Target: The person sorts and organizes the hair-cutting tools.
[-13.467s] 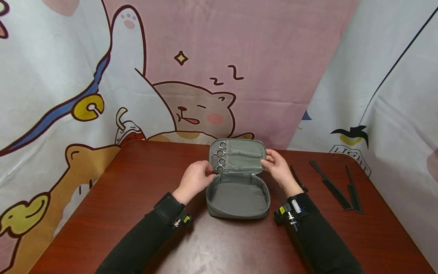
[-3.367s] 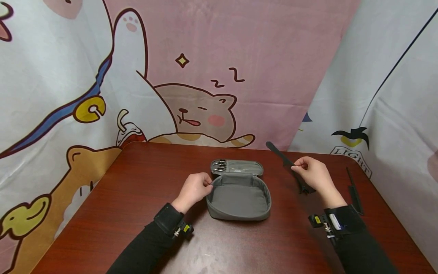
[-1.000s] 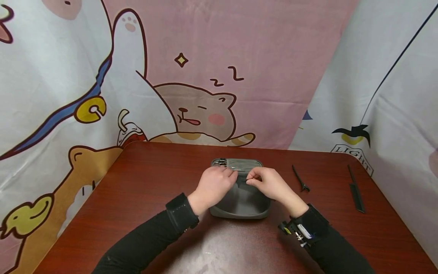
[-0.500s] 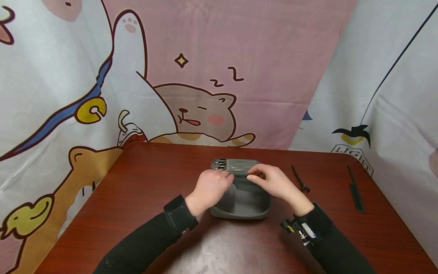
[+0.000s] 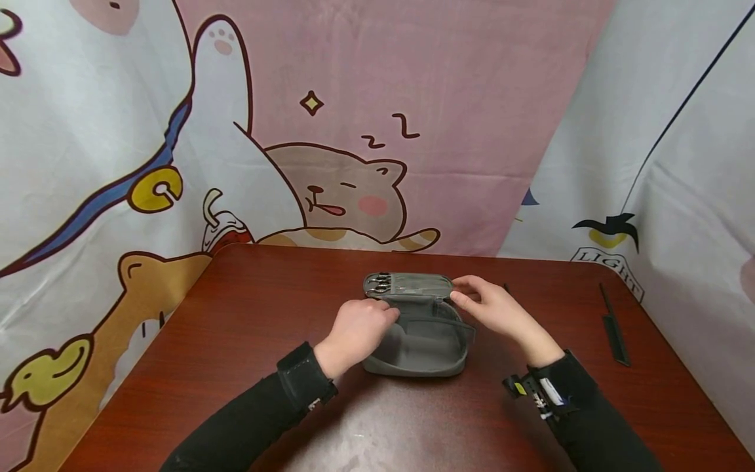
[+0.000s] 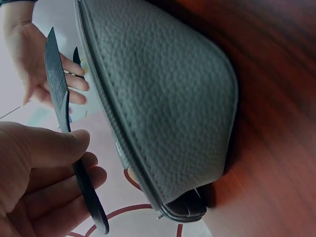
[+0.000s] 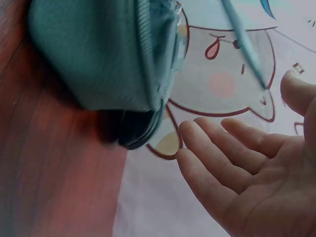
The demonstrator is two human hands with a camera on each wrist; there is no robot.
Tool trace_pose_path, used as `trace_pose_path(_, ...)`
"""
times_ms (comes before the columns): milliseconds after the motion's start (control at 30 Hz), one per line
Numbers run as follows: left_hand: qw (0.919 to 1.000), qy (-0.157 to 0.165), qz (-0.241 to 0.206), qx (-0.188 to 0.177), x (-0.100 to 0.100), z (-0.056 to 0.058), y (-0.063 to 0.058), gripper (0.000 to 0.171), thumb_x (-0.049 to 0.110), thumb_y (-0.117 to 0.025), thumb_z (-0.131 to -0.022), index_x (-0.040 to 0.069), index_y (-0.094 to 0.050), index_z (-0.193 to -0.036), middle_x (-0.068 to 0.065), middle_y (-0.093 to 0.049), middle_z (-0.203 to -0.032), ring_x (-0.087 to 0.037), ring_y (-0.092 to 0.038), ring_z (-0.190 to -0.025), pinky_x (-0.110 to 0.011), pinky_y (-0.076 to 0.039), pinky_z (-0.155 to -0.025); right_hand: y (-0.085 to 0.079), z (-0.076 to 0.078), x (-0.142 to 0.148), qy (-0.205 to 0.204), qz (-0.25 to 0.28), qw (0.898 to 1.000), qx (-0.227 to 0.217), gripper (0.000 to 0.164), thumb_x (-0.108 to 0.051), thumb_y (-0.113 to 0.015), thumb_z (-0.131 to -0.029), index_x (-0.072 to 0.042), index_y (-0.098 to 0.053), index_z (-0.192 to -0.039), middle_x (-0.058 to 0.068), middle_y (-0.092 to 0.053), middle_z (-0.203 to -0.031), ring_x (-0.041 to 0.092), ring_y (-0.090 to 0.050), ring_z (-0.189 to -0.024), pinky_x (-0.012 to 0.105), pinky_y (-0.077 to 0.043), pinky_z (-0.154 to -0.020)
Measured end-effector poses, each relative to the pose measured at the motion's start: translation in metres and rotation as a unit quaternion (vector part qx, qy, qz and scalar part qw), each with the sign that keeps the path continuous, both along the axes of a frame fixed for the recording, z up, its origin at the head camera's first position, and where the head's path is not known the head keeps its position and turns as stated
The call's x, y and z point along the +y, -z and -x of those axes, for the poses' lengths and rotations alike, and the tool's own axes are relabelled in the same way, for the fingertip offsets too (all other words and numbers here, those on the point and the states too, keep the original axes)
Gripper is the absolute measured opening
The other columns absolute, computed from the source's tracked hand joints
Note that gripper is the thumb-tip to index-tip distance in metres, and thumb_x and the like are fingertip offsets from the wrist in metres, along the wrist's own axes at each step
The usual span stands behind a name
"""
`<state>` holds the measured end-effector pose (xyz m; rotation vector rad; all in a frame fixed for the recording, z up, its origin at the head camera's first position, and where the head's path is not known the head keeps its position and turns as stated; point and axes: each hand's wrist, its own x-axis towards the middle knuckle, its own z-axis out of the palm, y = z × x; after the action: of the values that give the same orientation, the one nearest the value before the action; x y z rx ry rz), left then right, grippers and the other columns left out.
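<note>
A grey zip case (image 5: 413, 372) stands unzipped on the table, its lid tilted back. Several scissors (image 5: 382, 283) sit in the lid's left side, their ring handles showing. My left hand (image 5: 356, 333) is over the case's left side and pinches the middle of a black comb (image 6: 58, 84) between thumb and fingers. That comb lies level across the case opening, above its rim, one end pointing right. My right hand (image 5: 501, 311) is just right of the lid, fingers spread and holding nothing. In the right wrist view, the same open palm (image 7: 266, 177) is apart from the comb.
Another black comb (image 5: 615, 337) lies near the table's right side. Only the tip of a black hair clip (image 5: 506, 287) shows behind my right hand. A printed cloth (image 5: 448, 131) hangs behind the table (image 5: 277, 282).
Earlier the right hand picked the comb off the table on the right and brought it over the case. The left hand now holds it; the right has let go and moved right. The lid leans farther back.
</note>
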<state>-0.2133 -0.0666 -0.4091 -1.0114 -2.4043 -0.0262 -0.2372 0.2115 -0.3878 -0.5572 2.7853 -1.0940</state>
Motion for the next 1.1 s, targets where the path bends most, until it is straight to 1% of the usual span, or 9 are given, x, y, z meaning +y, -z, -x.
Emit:
trace_pose_path(167,0.9996,0.01,-0.015,-0.02,0.001,-0.002,0.003,0.019,0.003,-0.072,-0.086,0.02,-0.069,-0.078,0.007,-0.055,-0.066,-0.008,-0.056,-0.06,-0.023,-0.032,-0.043,0.009,0.006,0.006,0.011,-0.024,1.0,-0.015,0.057,-0.038,-0.057,-0.101,0.007,-0.051,-0.136,0.023,-0.06,-0.126,0.04,-0.059,-0.113,0.053,-0.048,-0.091)
trace_pose_path(267,0.9993,0.012,-0.023,-0.026,0.001,-0.002,0.005,0.019,0.003,-0.071,-0.087,0.019,-0.069,-0.077,0.006,-0.054,-0.065,-0.009,-0.057,-0.06,-0.023,-0.031,-0.043,0.016,0.01,0.008,0.008,-0.034,0.999,-0.018,0.057,-0.036,-0.058,-0.101,0.009,-0.052,-0.134,0.025,-0.06,-0.124,0.041,-0.059,-0.112,0.052,-0.048,-0.091)
trace_pose_path(467,0.9988,0.01,-0.023,-0.042,0.001,-0.003,0.009,0.018,0.007,-0.071,-0.088,0.02,-0.069,-0.077,0.006,-0.055,-0.065,-0.01,-0.057,-0.06,-0.023,-0.031,-0.042,0.029,0.017,0.009,-0.005,-0.052,0.998,-0.027,0.052,-0.034,-0.06,-0.1,0.009,-0.056,-0.13,0.024,-0.061,-0.123,0.04,-0.059,-0.11,0.051,-0.048,-0.089)
trace_pose_path(600,0.9982,0.006,-0.021,-0.056,0.001,-0.002,0.01,0.015,0.008,-0.071,-0.088,0.02,-0.071,-0.08,0.006,-0.059,-0.068,-0.01,-0.059,-0.061,-0.024,-0.035,-0.043,0.035,0.021,0.008,-0.008,-0.067,0.997,-0.025,0.046,-0.032,-0.063,-0.098,0.006,-0.063,-0.124,0.021,-0.064,-0.119,0.037,-0.062,-0.107,0.05,-0.05,-0.086)
trace_pose_path(700,0.9974,0.004,-0.021,-0.069,0.001,-0.002,0.01,0.011,0.009,-0.074,-0.087,0.02,-0.073,-0.084,0.006,-0.062,-0.07,-0.01,-0.061,-0.063,-0.025,-0.039,-0.044,0.039,0.024,0.008,-0.016,-0.07,0.997,-0.024,0.038,-0.029,-0.065,-0.097,0.003,-0.068,-0.117,0.015,-0.069,-0.106,0.028,-0.066,-0.09,0.044,-0.052,-0.075)
trace_pose_path(767,0.9964,0.004,-0.021,-0.082,0.002,-0.002,0.01,0.009,0.011,-0.075,-0.086,0.02,-0.073,-0.086,0.006,-0.063,-0.073,-0.011,-0.062,-0.065,-0.026,-0.042,-0.046,0.041,0.026,0.008,-0.019,-0.066,0.997,-0.027,0.032,-0.026,-0.066,-0.096,0.001,-0.071,-0.112,0.009,-0.07,-0.096,0.02,-0.064,-0.079,0.038,-0.051,-0.068)
trace_pose_path(833,0.995,0.004,-0.021,-0.098,0.001,-0.002,0.011,0.008,0.013,-0.077,-0.086,0.019,-0.073,-0.088,0.006,-0.065,-0.075,-0.011,-0.064,-0.068,-0.027,-0.044,-0.048,0.043,0.027,0.008,-0.019,-0.06,0.997,-0.034,0.028,-0.024,-0.067,-0.096,0.0,-0.072,-0.108,0.004,-0.07,-0.089,0.014,-0.061,-0.071,0.034,-0.048,-0.062)
trace_pose_path(933,0.9916,0.009,-0.028,-0.126,0.001,-0.002,0.012,0.009,0.016,-0.079,-0.085,0.018,-0.074,-0.092,0.005,-0.068,-0.081,-0.011,-0.065,-0.072,-0.028,-0.048,-0.053,0.043,0.028,0.008,-0.018,-0.057,0.998,-0.037,0.024,-0.021,-0.067,-0.095,-0.001,-0.073,-0.106,0.002,-0.07,-0.087,0.011,-0.06,-0.069,0.032,-0.048,-0.061)
trace_pose_path(1100,0.9871,0.015,-0.032,-0.156,0.001,-0.002,0.015,0.012,0.017,-0.081,-0.084,0.019,-0.074,-0.094,0.006,-0.071,-0.085,-0.013,-0.067,-0.077,-0.029,-0.051,-0.057,0.043,0.027,0.007,-0.008,-0.052,0.997,-0.049,0.021,-0.018,-0.066,-0.096,-0.001,-0.073,-0.106,0.004,-0.069,-0.083,0.013,-0.059,-0.065,0.033,-0.046,-0.059)
